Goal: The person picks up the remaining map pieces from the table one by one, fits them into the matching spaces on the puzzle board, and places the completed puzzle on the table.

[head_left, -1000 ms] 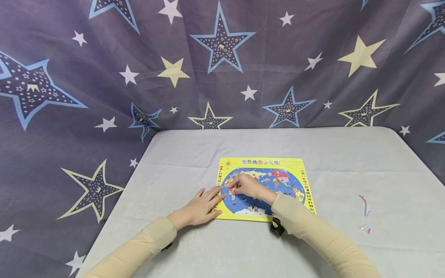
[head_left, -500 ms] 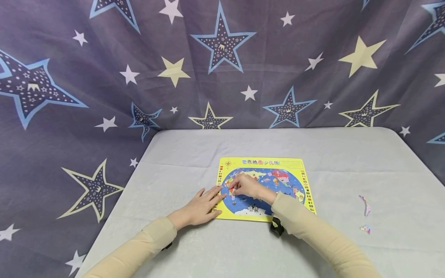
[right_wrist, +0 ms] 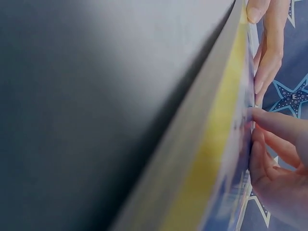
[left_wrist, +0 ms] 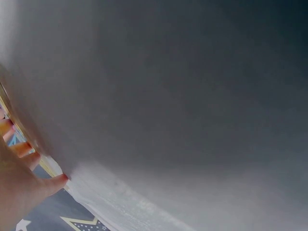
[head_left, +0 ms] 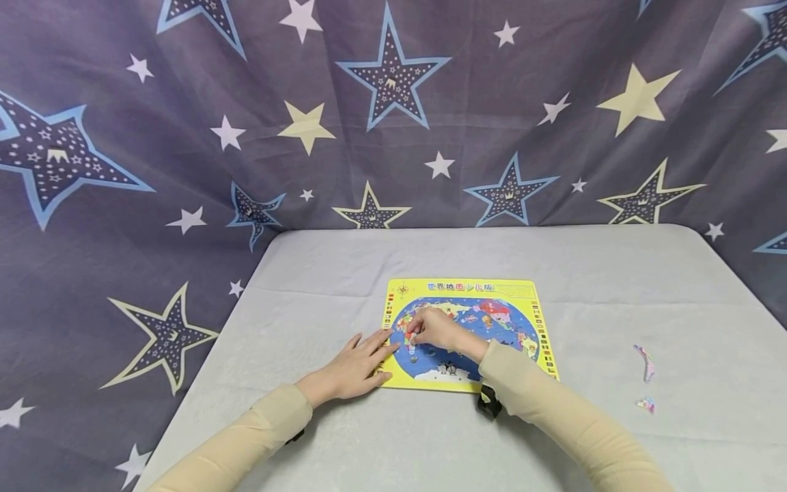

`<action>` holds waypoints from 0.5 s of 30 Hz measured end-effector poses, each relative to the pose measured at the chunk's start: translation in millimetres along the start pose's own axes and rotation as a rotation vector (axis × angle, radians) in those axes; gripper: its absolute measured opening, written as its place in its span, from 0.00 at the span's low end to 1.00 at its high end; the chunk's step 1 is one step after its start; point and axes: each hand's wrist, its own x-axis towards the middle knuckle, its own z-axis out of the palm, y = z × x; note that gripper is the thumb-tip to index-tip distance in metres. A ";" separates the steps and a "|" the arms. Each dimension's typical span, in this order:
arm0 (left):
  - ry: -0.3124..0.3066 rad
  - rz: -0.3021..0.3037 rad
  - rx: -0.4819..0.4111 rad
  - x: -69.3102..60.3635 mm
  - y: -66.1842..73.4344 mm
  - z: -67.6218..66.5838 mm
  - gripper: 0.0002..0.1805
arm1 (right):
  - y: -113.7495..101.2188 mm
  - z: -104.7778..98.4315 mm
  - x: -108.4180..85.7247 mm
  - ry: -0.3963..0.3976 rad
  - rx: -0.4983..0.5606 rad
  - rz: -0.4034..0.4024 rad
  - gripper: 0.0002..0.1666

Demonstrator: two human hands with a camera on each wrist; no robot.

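Note:
A yellow-bordered world-map puzzle board lies on the table, its map oval blue with colorful continents. My left hand rests at the board's left edge with fingers spread; in the left wrist view the left hand shows its fingertips along that edge. Over the left part of the map, my right hand has curled fingers and pinches a small puzzle piece against the board, mostly covered by the fingers. In the right wrist view, thumb and fingertips of the right hand meet at the board's surface.
Two loose puzzle pieces lie on the table to the right: a long curved pink one and a small multicolored one. A pale grey cloth covers the table. Behind it hangs a star-patterned curtain.

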 end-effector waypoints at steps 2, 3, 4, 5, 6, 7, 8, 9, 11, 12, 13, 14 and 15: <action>0.002 0.000 -0.001 0.3 -0.3 0.3 0.32 | -0.2 0.0 -0.3 0.006 0.004 0.013 0.07; 0.003 0.000 0.000 0.3 -0.4 0.4 0.32 | -0.4 0.1 -0.4 0.008 0.007 0.022 0.07; 0.004 0.001 0.001 0.4 -0.6 0.5 0.32 | -0.3 0.2 -0.6 0.011 0.008 0.025 0.06; 0.005 0.003 0.002 0.4 -0.7 0.7 0.32 | -0.3 0.2 -0.7 0.013 0.009 0.027 0.06; 0.005 0.004 0.003 0.4 -0.9 0.9 0.32 | -0.1 0.3 -0.7 0.016 0.011 0.028 0.06; 0.006 0.004 0.004 0.4 -1.1 1.1 0.32 | 0.0 0.3 -0.7 0.018 0.010 0.026 0.06; 0.006 0.005 0.005 0.4 -1.1 1.1 0.32 | 0.2 0.3 -0.8 0.020 0.009 0.024 0.06; 0.007 0.005 0.004 0.3 -1.1 1.0 0.32 | 0.5 0.4 -0.8 0.022 0.007 0.021 0.06; 0.008 0.006 0.003 0.2 -1.2 0.9 0.32 | 0.8 0.5 -0.8 0.024 0.007 0.015 0.06; 0.008 0.006 0.002 0.3 -1.2 0.9 0.32 | 1.0 0.5 -0.8 0.024 0.006 0.014 0.06; 0.009 0.006 0.002 0.2 -1.2 0.8 0.32 | 1.1 0.6 -0.7 0.023 0.006 0.015 0.06; 0.010 0.007 0.003 0.0 -1.2 0.8 0.32 | 1.1 0.7 -0.6 0.021 0.006 0.017 0.06; 0.011 0.007 0.003 0.0 -1.2 0.8 0.32 | 1.1 0.7 -0.4 0.019 0.006 0.018 0.06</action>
